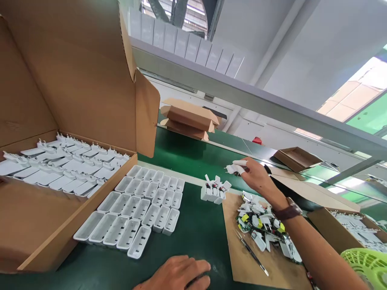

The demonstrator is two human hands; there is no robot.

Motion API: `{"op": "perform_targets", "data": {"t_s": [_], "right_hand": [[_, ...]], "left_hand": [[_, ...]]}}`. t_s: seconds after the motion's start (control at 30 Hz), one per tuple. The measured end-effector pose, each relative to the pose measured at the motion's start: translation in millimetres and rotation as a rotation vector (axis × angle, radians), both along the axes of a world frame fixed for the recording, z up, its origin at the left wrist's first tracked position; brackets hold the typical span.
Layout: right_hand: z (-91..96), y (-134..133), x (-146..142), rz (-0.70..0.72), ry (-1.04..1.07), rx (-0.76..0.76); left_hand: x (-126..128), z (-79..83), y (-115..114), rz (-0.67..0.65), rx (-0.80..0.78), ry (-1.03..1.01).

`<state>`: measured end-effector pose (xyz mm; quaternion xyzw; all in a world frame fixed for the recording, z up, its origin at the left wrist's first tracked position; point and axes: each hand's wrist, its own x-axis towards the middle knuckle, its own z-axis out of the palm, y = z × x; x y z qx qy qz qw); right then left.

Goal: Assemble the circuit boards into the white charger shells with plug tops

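basket cut off, held piece perhaps part-hidden

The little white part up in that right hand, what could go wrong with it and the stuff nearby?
The right hand might drop the white part, since only fingertips pinch it. Bits poking out of the filled cases could get bumped. The jumbled heap might tangle.

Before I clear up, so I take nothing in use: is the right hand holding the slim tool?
No, the slim tool lies on the brown sheet, apart from the right hand.
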<state>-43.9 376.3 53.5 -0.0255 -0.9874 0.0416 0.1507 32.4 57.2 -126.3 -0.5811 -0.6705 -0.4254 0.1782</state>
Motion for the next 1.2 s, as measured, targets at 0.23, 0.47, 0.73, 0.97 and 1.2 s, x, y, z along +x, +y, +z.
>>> {"op": "perform_targets", "data": {"t_s": [0.23, 0.47, 0.73, 0.97, 1.2], "right_hand": [[-62.5, -53, 77, 0.046, -0.133, -0.824], [-95.8, -52, 108, 0.067, -0.072, -0.701], [-109.2, -67, 112, 0.508, -0.288, -0.112], [-118.7, -76, 106, 0.467, -0.258, -0.100], [-128.7, -64, 117, 0.407, -0.164, -0.064]], "left_hand": [[-8, 29.1, -19, 0.049, 0.096, 0.069], [-25, 50.0, -56, 0.296, -0.069, 0.158], [-48, 41.3, -68, 0.516, -0.404, 0.346], [-35, 49.7, -43, 0.308, -0.458, 0.202], [-35, 51.7, -12, 0.161, -0.553, -0.075]]}}
